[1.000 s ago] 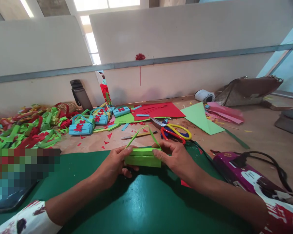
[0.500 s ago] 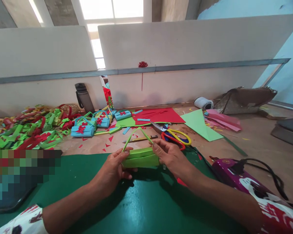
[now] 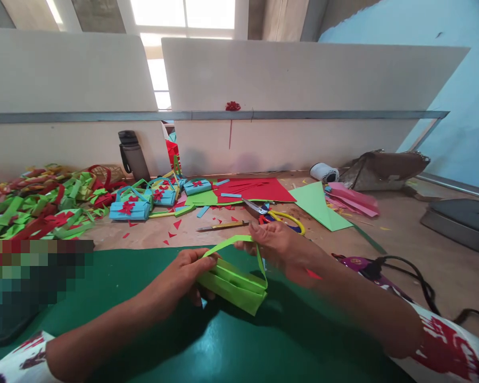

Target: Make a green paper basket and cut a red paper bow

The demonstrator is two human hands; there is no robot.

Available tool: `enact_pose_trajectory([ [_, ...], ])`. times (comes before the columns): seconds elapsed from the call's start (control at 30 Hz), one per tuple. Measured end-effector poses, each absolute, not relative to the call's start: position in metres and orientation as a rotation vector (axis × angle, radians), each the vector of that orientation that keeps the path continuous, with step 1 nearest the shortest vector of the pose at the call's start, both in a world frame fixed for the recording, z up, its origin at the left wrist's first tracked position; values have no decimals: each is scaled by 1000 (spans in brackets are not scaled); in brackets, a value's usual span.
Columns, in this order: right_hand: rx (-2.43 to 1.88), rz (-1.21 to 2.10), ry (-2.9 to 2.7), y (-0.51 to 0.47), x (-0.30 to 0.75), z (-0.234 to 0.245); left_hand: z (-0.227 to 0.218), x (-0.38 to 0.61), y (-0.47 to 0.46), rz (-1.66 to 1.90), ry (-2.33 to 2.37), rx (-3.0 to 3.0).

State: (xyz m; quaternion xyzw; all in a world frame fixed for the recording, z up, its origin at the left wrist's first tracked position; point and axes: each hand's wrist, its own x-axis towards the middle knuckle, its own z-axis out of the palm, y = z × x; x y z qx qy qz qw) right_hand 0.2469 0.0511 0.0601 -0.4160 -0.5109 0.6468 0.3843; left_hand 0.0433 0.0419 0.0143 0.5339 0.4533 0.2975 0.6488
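A small light-green folded paper bag (image 3: pixel 234 290) is in front of me, tilted with its right end lower. My left hand (image 3: pixel 189 271) is closed on the bag's left end, thumb on top and other fingers underneath. From that end a narrow green paper strip handle (image 3: pixel 225 243) arches over to the bag's right end. My right hand (image 3: pixel 277 246) is closed around the top of this handle, thumb above and a finger below; it is slightly blurred. A green cutting mat (image 3: pixel 143 346) lies beneath both hands.
Scissors (image 3: pixel 291 219) with yellow and red handles and a cutter knife (image 3: pixel 222 226) lie beyond my hands. Blue paper bags (image 3: pixel 130 209) and a colourful paper pile (image 3: pixel 43 207) are left. Red sheets (image 3: pixel 275 190), a green sheet (image 3: pixel 323 207) and a corded purple device (image 3: pixel 353 262) are right.
My right hand has moved from the bag's right end up to the handle's top. The bag's right end has swung down toward me, and the handle has changed from peaked to a wider arch.
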Motion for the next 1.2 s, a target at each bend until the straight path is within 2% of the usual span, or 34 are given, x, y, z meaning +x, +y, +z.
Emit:
enact_pose_trajectory([
  [0.43, -1075, 1661, -1238, 45, 242, 54, 14, 50, 36, 543, 1012, 1213],
  [0.83, -1171, 1239, -1293, 69, 241, 34, 19, 39, 66, 875, 1036, 748],
  [0.97, -1190, 1152, -1442, 67, 239, 31, 20, 35, 71, 873, 1011, 702],
  [1.03, -1200, 922, -1644, 63, 238, 32, 20, 34, 71, 858, 983, 684],
  [1.2, -1163, -74, -2202, 54, 236, 30, 19, 33, 69, 824, 985, 679],
])
